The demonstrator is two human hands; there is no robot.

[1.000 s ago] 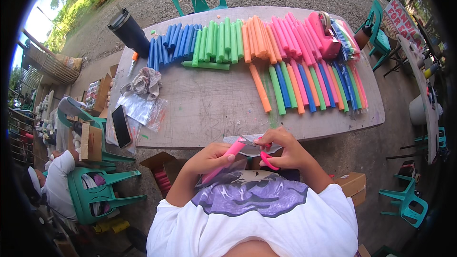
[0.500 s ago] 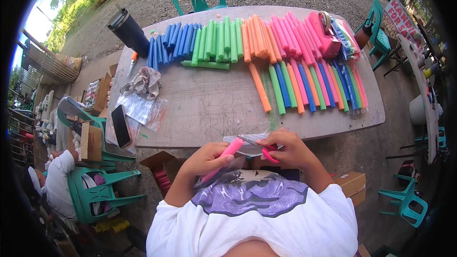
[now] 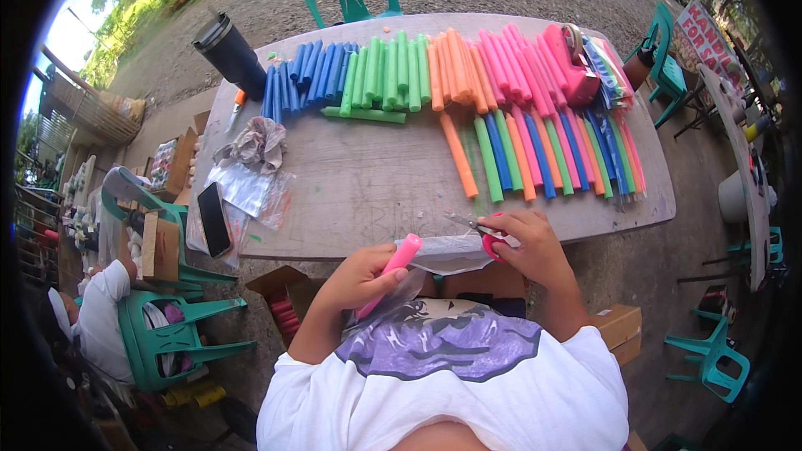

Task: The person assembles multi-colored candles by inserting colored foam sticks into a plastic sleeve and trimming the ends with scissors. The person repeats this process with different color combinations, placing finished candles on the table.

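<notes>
Wrapped round a pink candle, my left hand keeps it tilted in front of my shirt, top end up. My right hand grips a pair of scissors with pink handles. The blades point left over the near edge of the table, apart from the candle. A whitish plastic sheet lies between my hands, below the table edge. Farther up the table lie blue candles, green candles, orange candles and pink candles in groups, with a mixed-colour row in front.
A pink tape dispenser stands at the back right. On the left are a dark tumbler, a crumpled cloth, clear plastic bags and a phone. An open box of pink candles sits below. A person is at far left.
The scissors have moved right and away from the candle's top, along with my right hand. My left hand still holds the candle, now slightly more upright.
</notes>
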